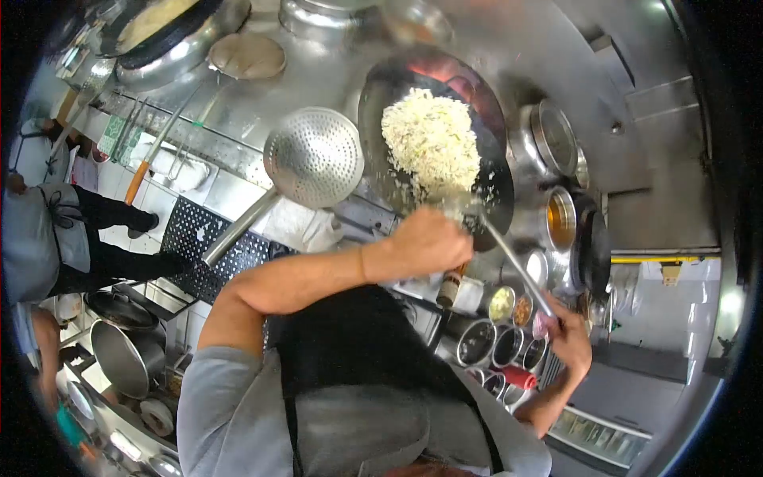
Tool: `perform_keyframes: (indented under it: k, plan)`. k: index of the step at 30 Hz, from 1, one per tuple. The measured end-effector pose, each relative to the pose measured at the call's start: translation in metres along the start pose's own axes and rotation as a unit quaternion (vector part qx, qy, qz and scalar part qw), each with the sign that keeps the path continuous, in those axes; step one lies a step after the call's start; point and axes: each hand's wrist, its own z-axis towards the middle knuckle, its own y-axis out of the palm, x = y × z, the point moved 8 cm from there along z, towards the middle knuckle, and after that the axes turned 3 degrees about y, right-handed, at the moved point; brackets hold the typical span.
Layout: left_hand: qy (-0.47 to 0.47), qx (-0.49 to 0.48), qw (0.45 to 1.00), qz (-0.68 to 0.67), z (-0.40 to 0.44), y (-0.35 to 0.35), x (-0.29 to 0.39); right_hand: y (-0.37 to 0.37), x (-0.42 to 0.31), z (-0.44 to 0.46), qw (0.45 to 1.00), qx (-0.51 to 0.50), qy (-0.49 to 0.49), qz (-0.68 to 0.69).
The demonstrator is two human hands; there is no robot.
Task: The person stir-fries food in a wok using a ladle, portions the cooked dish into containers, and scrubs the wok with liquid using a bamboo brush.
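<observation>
A dark wok (pixel 494 203) holds a mound of fried rice (pixel 433 139) with small green bits, and loose grains lie near its close edge. My left hand (pixel 433 242) is closed in a fist at that edge; what it grips is hidden. My right hand (pixel 566 338), to the right, is wrapped round the end of a long metal handle (pixel 517 266). The handle runs up and left to a ladle head (pixel 461 204), partly blurred, at the near side of the rice.
A perforated strainer (pixel 314 157) lies left of the wok. On the right are a pot of orange liquid (pixel 560 219), ingredient containers (pixel 501 304) and a red bottle (pixel 517 378). Another person (pixel 60 230) stands at the far left, near a large pot (pixel 127 358).
</observation>
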Motion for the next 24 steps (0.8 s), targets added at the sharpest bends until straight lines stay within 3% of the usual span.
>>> perform_keyframes:
  k: [2, 4, 6, 7, 8, 10, 11, 12, 15, 16, 18, 20, 24]
  plan:
    - [0.013, 0.106, 0.992, 0.061, 0.031, -0.019, -0.017, 0.004, 0.003, 0.02, 0.997, 0.056, -0.001, -0.055]
    - [-0.086, 0.02, 0.996, 0.015, 0.047, 0.005, -0.057, 0.031, -0.002, 0.067, 0.993, 0.112, 0.022, -0.023]
    - [-0.09, 0.002, 0.996, 0.02, 0.016, 0.054, -0.077, 0.075, 0.011, 0.127, 0.986, 0.122, 0.104, -0.044]
    - [-0.116, -0.054, 0.992, 0.021, -0.001, 0.069, -0.08, 0.088, 0.009, 0.141, 0.972, 0.178, 0.12, -0.101]
    - [-0.136, -0.108, 0.984, 0.026, -0.02, 0.077, -0.081, 0.086, 0.011, 0.139, 0.971, 0.193, 0.118, -0.072]
    - [-0.116, -0.025, 0.992, 0.047, -0.056, 0.057, -0.059, 0.086, 0.018, 0.125, 0.969, 0.22, 0.111, -0.014]
    - [-0.058, 0.08, 0.995, 0.032, -0.063, 0.036, -0.046, 0.074, 0.016, 0.107, 0.972, 0.204, 0.117, 0.014]
    - [-0.077, 0.047, 0.995, 0.035, -0.06, 0.037, -0.048, 0.059, 0.01, 0.088, 0.971, 0.236, 0.044, 0.013]
    - [-0.159, -0.031, 0.987, 0.008, -0.011, 0.022, -0.078, 0.021, 0.024, 0.043, 0.987, 0.159, 0.025, -0.024]
    - [-0.125, 0.0, 0.992, 0.027, 0.002, 0.019, -0.078, 0.007, 0.021, 0.027, 0.989, 0.135, 0.025, -0.05]
    - [-0.084, -0.052, 0.993, 0.058, 0.022, 0.008, -0.056, -0.021, 0.005, 0.002, 0.991, 0.091, 0.021, -0.099]
    - [-0.047, -0.019, 0.999, 0.02, 0.038, -0.016, -0.032, -0.03, -0.012, -0.006, 0.989, 0.083, -0.076, -0.096]
    - [-0.048, 0.046, 0.996, 0.054, 0.05, -0.003, -0.051, 0.012, 0.002, 0.058, 0.992, 0.108, 0.01, -0.066]
